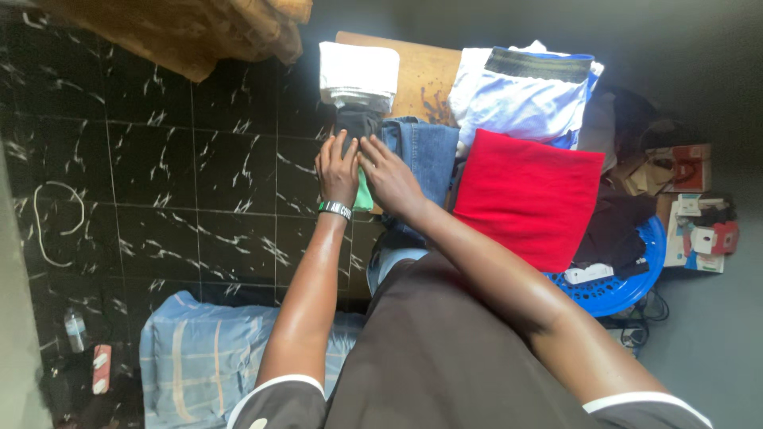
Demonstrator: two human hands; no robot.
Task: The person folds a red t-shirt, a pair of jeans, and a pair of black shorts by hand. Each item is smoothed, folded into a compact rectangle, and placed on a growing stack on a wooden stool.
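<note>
Black marbled tile floor (199,199) fills most of the view, w/ a wooden table (425,75) at the far side carrying stacked laundry.

Biggest items: a red folded cloth (528,199) lying off the table's right edge over a blue plastic basket (628,286), and a white-and-blue folded pile (524,99) at the table's far right corner. A white folded cloth (358,71) sits at the far left corner. Folded blue jeans (425,155) lie at the near edge, a dark garment (358,123) just beside them on the left, a green cloth (364,195) peeking out under the hands.

Left hand (338,171), wristband on, lies flat w/ fingers spread and released on the dark garment. Right hand (389,179) is also flat, fingers extended, pressing near the jeans' edge; neither grips anything.

Judgement: to press the fold well, keep both palms flat, smooth outward from the crease, align edges w/ the jeans.

Containers: the basket holds dark clothes and a white item, rest hidden under the red cloth. A blue checked bag (199,357) sits on the floor; contents can't be told.
</note>
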